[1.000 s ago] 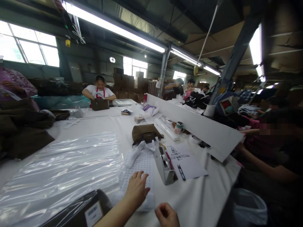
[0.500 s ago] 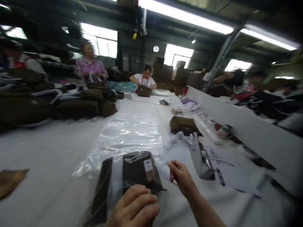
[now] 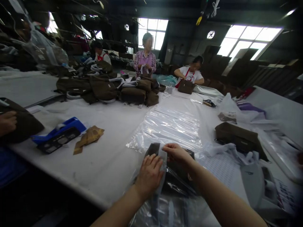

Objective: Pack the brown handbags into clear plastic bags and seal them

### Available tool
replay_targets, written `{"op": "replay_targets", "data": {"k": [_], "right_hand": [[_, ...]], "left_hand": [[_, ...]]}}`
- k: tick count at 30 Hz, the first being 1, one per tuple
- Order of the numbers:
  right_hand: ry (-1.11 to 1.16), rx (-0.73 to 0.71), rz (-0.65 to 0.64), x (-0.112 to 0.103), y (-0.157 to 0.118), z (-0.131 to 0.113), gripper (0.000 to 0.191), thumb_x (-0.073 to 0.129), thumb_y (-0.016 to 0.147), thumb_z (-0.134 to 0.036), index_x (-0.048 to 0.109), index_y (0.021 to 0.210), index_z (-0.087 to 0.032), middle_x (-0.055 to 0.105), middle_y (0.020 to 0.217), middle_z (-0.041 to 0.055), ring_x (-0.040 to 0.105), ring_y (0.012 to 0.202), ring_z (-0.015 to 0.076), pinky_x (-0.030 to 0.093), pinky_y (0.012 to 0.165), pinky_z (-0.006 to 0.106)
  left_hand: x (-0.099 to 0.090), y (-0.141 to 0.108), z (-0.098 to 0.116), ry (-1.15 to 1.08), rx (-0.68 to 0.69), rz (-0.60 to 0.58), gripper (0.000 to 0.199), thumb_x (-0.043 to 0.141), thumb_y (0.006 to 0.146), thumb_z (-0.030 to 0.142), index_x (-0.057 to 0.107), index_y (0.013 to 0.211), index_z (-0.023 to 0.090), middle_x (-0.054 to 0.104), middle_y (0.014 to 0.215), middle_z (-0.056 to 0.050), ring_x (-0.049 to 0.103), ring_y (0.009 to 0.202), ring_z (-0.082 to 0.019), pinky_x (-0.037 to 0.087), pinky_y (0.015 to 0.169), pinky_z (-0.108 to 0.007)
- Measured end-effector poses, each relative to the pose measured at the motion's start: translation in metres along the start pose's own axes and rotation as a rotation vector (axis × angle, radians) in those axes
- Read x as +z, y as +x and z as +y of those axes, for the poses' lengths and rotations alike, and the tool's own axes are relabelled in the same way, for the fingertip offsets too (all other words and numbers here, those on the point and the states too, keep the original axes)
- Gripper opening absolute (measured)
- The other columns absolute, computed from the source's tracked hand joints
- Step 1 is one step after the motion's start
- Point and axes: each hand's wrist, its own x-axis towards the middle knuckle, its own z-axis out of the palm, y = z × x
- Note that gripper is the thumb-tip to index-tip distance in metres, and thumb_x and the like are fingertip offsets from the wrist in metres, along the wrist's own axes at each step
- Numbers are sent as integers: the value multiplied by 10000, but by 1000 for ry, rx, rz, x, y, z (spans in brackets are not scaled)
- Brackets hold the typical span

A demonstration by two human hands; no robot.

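A dark item in a clear plastic bag (image 3: 176,181) lies at the table's near edge, with a pale strip running along it. My left hand (image 3: 149,176) rests flat on the bag's left part, fingers extended. At the upper end of the pale strip, my right hand (image 3: 174,153) is closed, thumb and fingertips pinched together at the bag; what they pinch is too small to make out. Just beyond both hands is a stack of clear plastic bags (image 3: 170,126).
Brown bags (image 3: 132,93) are piled at the far left. A blue holder (image 3: 60,129) and brown paper (image 3: 91,137) lie left. At right are a brown pouch (image 3: 236,137) and a grey dispenser (image 3: 253,183). Other people stand around; one hand (image 3: 8,123) is at far left.
The view has turned left, showing the blue holder. My left hand has moved forward and flattened on the bag; my right hand has come from beside the bag to the pale strip's upper end.
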Motion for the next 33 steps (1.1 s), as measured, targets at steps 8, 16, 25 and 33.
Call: {"op": "replay_targets", "data": {"k": [8, 16, 25, 33], "right_hand": [[-271, 169, 69, 18, 39, 6, 131, 638, 705, -259, 591, 650, -149, 453, 387, -56, 384, 322, 75, 324, 326, 195], [-438, 199, 93, 17, 48, 8, 118, 595, 753, -220, 620, 667, -142, 448, 401, -60, 366, 317, 60, 298, 316, 181], [-527, 172, 76, 16, 50, 1, 343, 427, 887, -385, 595, 718, -139, 395, 363, -62, 366, 290, 81, 310, 326, 204], [-721, 118, 59, 11, 47, -3, 415, 350, 907, -388, 663, 785, -143, 597, 526, 16, 503, 397, 122, 409, 454, 242]], "left_hand": [[26, -4, -8, -28, -29, -70, 480, 447, 883, 372, 382, 1335, 223, 464, 1345, -60, 381, 1249, -264, 288, 1042, -489], [23, -5, -18, -113, -12, -63, 446, 428, 894, 368, 409, 1313, 213, 466, 1344, -58, 372, 1256, -263, 279, 1044, -490], [7, 12, -57, -21, -10, 13, 248, 349, 926, 227, 562, 1052, 214, 537, 1280, 1, 308, 1306, -212, 162, 1089, -485], [14, 22, -74, 87, 119, -99, 298, 374, 927, 309, 503, 1183, 227, 511, 1309, -12, 215, 1352, -222, 64, 1104, -513]]}}
